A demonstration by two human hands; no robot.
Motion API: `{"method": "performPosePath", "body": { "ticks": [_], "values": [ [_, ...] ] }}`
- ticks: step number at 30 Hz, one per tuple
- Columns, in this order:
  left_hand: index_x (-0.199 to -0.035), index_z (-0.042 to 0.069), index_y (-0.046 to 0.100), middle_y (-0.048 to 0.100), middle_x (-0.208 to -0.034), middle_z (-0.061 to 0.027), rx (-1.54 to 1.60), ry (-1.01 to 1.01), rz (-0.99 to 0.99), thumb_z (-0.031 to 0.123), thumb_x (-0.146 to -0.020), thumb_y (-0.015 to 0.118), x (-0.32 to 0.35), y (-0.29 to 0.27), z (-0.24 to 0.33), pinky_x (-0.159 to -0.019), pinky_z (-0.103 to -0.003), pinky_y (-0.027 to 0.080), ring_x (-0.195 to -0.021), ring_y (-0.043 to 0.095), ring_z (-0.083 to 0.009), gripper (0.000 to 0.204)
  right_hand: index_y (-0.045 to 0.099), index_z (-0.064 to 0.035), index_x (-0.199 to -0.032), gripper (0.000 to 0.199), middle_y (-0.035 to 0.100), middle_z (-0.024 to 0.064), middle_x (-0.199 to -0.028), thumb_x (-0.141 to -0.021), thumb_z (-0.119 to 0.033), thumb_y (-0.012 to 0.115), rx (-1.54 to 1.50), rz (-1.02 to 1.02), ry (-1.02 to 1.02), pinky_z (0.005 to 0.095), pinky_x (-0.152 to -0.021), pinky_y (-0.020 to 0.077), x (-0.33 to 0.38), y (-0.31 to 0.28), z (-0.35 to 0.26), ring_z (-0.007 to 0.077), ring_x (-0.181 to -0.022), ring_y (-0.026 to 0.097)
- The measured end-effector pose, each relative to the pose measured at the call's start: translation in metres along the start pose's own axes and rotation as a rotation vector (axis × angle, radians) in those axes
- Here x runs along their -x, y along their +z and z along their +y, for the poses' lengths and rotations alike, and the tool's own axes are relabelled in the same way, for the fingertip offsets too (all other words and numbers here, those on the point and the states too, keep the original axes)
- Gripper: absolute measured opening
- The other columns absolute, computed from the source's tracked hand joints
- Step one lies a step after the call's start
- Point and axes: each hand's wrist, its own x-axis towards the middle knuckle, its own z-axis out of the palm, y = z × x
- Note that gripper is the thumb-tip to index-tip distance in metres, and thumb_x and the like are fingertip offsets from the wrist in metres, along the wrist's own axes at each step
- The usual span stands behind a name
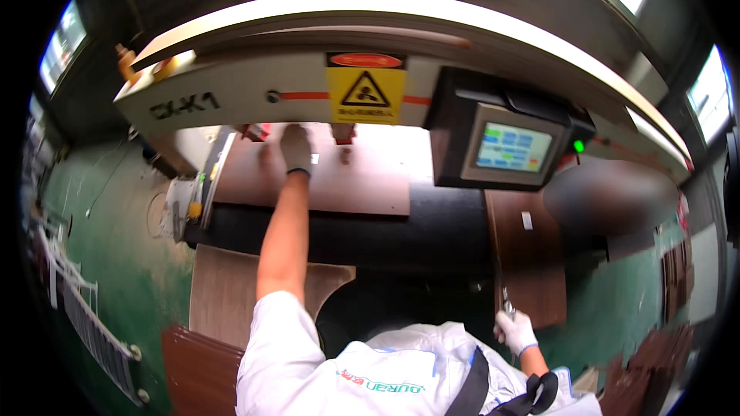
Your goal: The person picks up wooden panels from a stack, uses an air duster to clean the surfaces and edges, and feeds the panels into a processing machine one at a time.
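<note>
My left hand (295, 149), in a pale work glove, reaches under the beam of a large white machine (254, 112). It appears to lie flat over a brown wood-look board (354, 177), with the fingertips close to the beam's lower edge. That board rests on the machine's black bed (378, 237), and its far part is hidden by the beam. Low on the right, my gloved right hand (516, 331) is closed around a slim metal tool (507, 304); its exact kind is too small to make out.
A control box with a lit screen (512, 146) hangs from the beam. Red-tipped clamps (343, 135) sit below it. Another brown panel (528, 254) lies at right, a cut board (231, 281) at left, and stacked dark panels (200, 374) lower left. A rack (85, 308) stands on the green floor.
</note>
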Motion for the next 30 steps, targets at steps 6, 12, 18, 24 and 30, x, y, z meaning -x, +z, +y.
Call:
{"method": "performPosePath", "body": {
  "ticks": [6,12,18,24,30],
  "values": [
    [-0.150,-0.003,0.035,0.042,-0.153,-0.0238,-0.065,0.077,0.306,0.030,-0.095,0.062,-0.037,-0.026,-0.005,-0.116,-0.045,0.034,-0.139,0.043,-0.0398,0.070,0.062,-0.0058,-0.083,0.038,0.065,0.0048,-0.067,-0.096,-0.042,0.059,-0.170,0.257,0.238,0.0320,-0.048,0.0457,0.008,-0.006,0.072,0.0136,-0.050,0.057],
    [-0.147,-0.004,0.044,0.042,-0.151,-0.0279,-0.191,0.194,0.390,0.044,-0.088,0.067,-0.067,-0.017,-0.042,-0.116,-0.054,0.034,-0.140,0.042,-0.0418,0.079,0.061,-0.0073,-0.087,0.041,0.062,0.0059,-0.063,-0.096,-0.046,0.054,-0.533,0.563,0.442,0.0322,-0.037,0.0385,0.059,-0.025,0.169,0.0141,-0.041,0.052],
    [-0.148,0.007,0.046,0.050,-0.148,-0.0110,-0.220,0.015,-0.201,0.025,-0.102,0.044,-0.008,0.013,-0.049,-0.114,-0.033,0.036,-0.139,0.045,-0.0219,0.049,0.069,-0.0069,-0.088,0.049,0.069,0.0161,-0.075,-0.092,-0.054,0.055,0.338,0.013,0.290,0.0432,-0.064,0.0526,0.104,-0.058,0.212,0.0322,-0.069,0.068],
    [-0.124,0.005,0.059,0.064,-0.114,-0.0138,0.531,-0.458,-0.990,0.034,-0.100,0.053,0.318,0.039,0.220,-0.085,-0.039,0.048,-0.102,0.062,-0.0272,0.038,0.067,-0.0030,-0.083,0.054,0.067,0.0161,-0.074,-0.091,-0.055,0.056,-0.144,0.331,0.478,0.0431,-0.073,0.0495,0.074,-0.108,0.294,0.0311,-0.071,0.064],
    [-0.143,-0.002,0.047,0.054,-0.144,-0.0189,0.963,-1.265,-1.383,0.051,-0.100,0.057,0.480,0.005,0.411,-0.105,-0.046,0.045,-0.128,0.053,-0.0342,0.068,0.061,-0.0063,-0.077,0.048,0.061,0.0076,-0.064,-0.093,-0.051,0.059,-0.286,0.304,0.349,0.0347,-0.050,0.0415,0.050,-0.164,0.354,0.0153,-0.051,0.051]
  ]
}}
